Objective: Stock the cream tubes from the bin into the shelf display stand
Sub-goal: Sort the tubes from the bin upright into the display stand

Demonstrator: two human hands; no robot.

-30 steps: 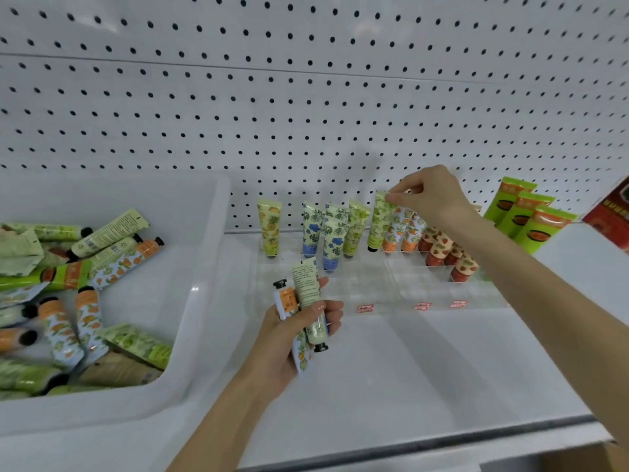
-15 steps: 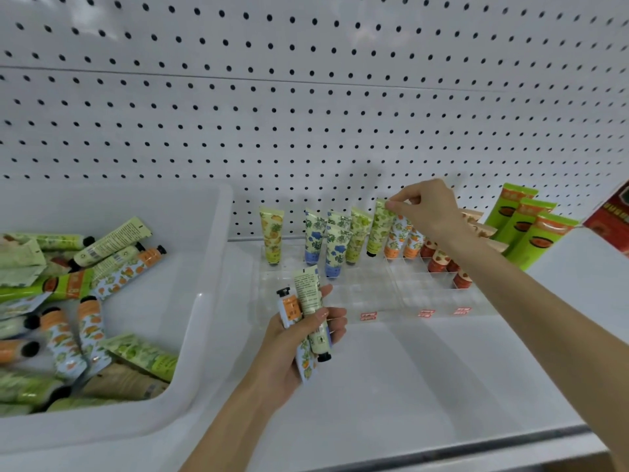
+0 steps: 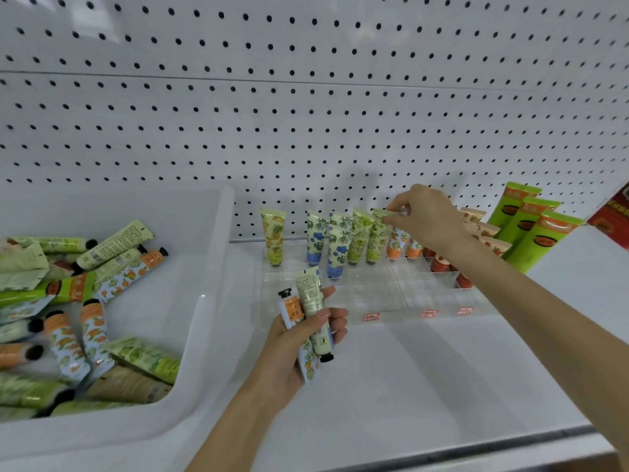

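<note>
My left hand (image 3: 299,349) grips two cream tubes (image 3: 311,315) in front of the clear display stand (image 3: 381,294), one pale green, one orange-patterned with a black cap. My right hand (image 3: 425,216) pinches the top of a green tube (image 3: 377,238) that stands upright in the stand's back row. Several other tubes stand in that row: a yellow one (image 3: 273,238), blue ones (image 3: 315,238) and orange ones (image 3: 396,243). The white bin (image 3: 204,301) on the left holds several loose tubes (image 3: 68,301).
Tall green tubes (image 3: 531,229) lean at the right of the stand, with a red box (image 3: 612,219) beyond them. White pegboard forms the back wall. The shelf's front edge (image 3: 442,451) runs below my arms.
My right hand has stayed pinched at the top of the green tube in the back row. The left hand still holds its two tubes. The camera has tilted up slightly.
</note>
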